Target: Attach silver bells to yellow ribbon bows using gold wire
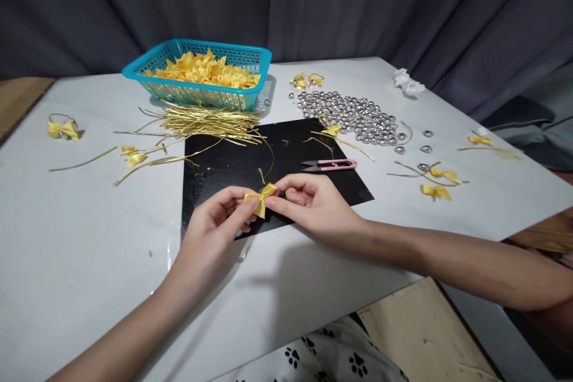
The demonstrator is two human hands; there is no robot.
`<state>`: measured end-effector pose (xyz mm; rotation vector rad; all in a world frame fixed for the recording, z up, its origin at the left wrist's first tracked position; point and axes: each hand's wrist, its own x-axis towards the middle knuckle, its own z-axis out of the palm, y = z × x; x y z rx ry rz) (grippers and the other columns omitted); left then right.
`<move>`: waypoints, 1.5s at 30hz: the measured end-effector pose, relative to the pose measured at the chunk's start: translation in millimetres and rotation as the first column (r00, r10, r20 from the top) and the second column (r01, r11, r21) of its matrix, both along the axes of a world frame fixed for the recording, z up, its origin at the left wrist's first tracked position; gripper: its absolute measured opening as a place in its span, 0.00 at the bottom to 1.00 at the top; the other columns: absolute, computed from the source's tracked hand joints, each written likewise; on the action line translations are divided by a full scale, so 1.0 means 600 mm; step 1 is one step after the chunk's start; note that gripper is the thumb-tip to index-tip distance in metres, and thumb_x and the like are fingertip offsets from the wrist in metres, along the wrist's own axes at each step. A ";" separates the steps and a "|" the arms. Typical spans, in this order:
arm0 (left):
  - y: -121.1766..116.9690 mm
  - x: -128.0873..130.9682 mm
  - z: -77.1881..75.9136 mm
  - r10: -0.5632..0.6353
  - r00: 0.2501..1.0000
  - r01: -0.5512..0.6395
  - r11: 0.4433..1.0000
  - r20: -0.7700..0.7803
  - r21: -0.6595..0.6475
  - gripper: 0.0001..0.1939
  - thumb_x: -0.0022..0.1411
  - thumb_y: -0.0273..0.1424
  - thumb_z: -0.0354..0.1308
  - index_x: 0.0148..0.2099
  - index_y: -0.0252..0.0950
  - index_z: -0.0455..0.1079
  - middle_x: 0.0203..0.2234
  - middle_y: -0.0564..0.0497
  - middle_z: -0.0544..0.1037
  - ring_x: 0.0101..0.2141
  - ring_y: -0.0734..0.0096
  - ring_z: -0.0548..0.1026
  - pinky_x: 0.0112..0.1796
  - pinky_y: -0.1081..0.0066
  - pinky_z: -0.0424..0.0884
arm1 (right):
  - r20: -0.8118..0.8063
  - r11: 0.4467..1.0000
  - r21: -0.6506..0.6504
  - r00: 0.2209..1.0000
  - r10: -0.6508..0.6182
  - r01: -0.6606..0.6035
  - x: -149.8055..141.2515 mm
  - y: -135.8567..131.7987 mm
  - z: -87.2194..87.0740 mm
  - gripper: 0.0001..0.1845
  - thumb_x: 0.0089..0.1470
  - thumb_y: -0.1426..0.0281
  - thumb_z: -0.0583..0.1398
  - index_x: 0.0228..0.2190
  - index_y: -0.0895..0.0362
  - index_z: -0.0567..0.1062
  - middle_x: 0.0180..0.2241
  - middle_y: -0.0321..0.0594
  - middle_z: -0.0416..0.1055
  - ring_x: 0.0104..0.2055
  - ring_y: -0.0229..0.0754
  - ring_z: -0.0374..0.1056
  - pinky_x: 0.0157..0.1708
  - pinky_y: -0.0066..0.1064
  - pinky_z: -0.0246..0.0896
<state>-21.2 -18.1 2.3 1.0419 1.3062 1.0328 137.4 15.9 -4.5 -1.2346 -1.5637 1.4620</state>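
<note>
- left hand (226, 215) and right hand (313, 202) both pinched closed on the yellow bow (261, 199);
- yellow bow above the black sheet (233, 170), toward the table's (98, 239) near edge;
- pink snips (333, 165) on the sheet; blue basket (197, 92) by the far edge

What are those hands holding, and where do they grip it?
A yellow bow: the left hand and right hand pinch its opposite sides.

Dark draped curtain (304, 6), white table (102, 262), wooden floor (546, 233) at right.
</note>
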 end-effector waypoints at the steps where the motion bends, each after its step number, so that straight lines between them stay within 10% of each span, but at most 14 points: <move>1: 0.000 0.000 0.000 0.000 1.000 0.000 1.000 -0.003 -0.003 0.07 0.54 0.35 0.61 0.31 0.36 0.73 0.25 0.53 0.73 0.28 0.75 0.68 0.28 0.78 0.64 | 0.009 1.000 0.003 1.000 0.004 -0.004 0.001 0.001 0.000 0.13 0.46 0.65 0.63 0.28 0.63 0.72 0.16 0.25 0.43 0.19 0.25 0.40 0.19 0.22 0.35; 11: 0.006 -0.006 0.000 0.002 0.998 0.002 0.998 0.066 -0.058 0.06 0.54 0.34 0.62 0.33 0.38 0.75 0.28 0.53 0.74 0.26 0.78 0.66 0.26 0.80 0.63 | -0.198 0.953 -0.270 0.977 0.083 -0.135 0.001 0.008 0.004 0.19 0.40 0.59 0.66 0.28 0.63 0.73 0.23 0.34 0.65 0.24 0.28 0.55 0.24 0.22 0.48; 16: 0.005 -0.009 0.003 -0.033 0.994 0.039 0.998 0.107 -0.058 0.05 0.55 0.34 0.60 0.35 0.40 0.75 0.26 0.55 0.71 0.26 0.78 0.65 0.26 0.81 0.63 | -0.184 0.970 -0.199 0.978 0.102 -0.139 0.002 0.008 0.001 0.19 0.40 0.60 0.66 0.30 0.63 0.73 0.19 0.29 0.57 0.21 0.26 0.48 0.21 0.21 0.41; 22: 0.001 -0.008 0.002 -0.023 1.000 0.022 0.999 0.022 0.038 0.03 0.57 0.33 0.58 0.33 0.41 0.72 0.31 0.54 0.70 0.30 0.75 0.66 0.29 0.79 0.64 | -0.037 0.984 0.158 0.995 0.088 -0.081 0.009 0.005 0.002 0.09 0.49 0.69 0.60 0.33 0.62 0.74 0.16 0.26 0.44 0.19 0.26 0.41 0.20 0.22 0.37; 27: 0.000 -0.007 0.000 -0.062 0.997 0.060 0.996 0.035 0.059 0.03 0.58 0.33 0.57 0.34 0.42 0.72 0.29 0.56 0.69 0.27 0.78 0.65 0.27 0.81 0.65 | 0.180 0.752 0.641 0.982 0.047 -0.153 0.017 0.003 -0.005 0.07 0.52 0.71 0.58 0.33 0.61 0.75 0.17 0.29 0.52 0.20 0.28 0.50 0.23 0.23 0.46; 32: -0.004 -0.004 0.002 -0.089 0.973 0.099 0.994 0.213 -0.035 0.08 0.60 0.37 0.53 0.33 0.40 0.70 0.29 0.54 0.71 0.32 0.73 0.70 0.30 0.77 0.71 | 0.232 0.626 0.754 0.972 0.026 -0.197 0.019 0.004 -0.015 0.09 0.55 0.70 0.57 0.35 0.60 0.75 0.19 0.32 0.57 0.21 0.29 0.51 0.22 0.23 0.46; 40: 0.007 0.002 0.009 0.007 0.996 -0.002 0.999 0.084 -0.050 0.13 0.45 0.30 0.67 0.33 0.36 0.68 0.24 0.56 0.74 0.24 0.78 0.72 0.22 0.83 0.67 | 0.125 0.949 0.287 0.987 0.097 -0.129 0.012 0.014 -0.008 0.14 0.48 0.65 0.62 0.34 0.63 0.74 0.16 0.27 0.46 0.19 0.27 0.42 0.21 0.23 0.39; 45: 0.010 -0.001 0.010 0.000 0.999 0.003 0.998 0.046 -0.069 0.12 0.46 0.30 0.66 0.34 0.35 0.70 0.21 0.56 0.74 0.24 0.79 0.72 0.20 0.84 0.66 | -0.015 0.982 0.077 0.985 0.173 -0.171 0.010 0.013 -0.003 0.14 0.48 0.66 0.61 0.33 0.64 0.73 0.16 0.26 0.45 0.19 0.26 0.41 0.20 0.23 0.38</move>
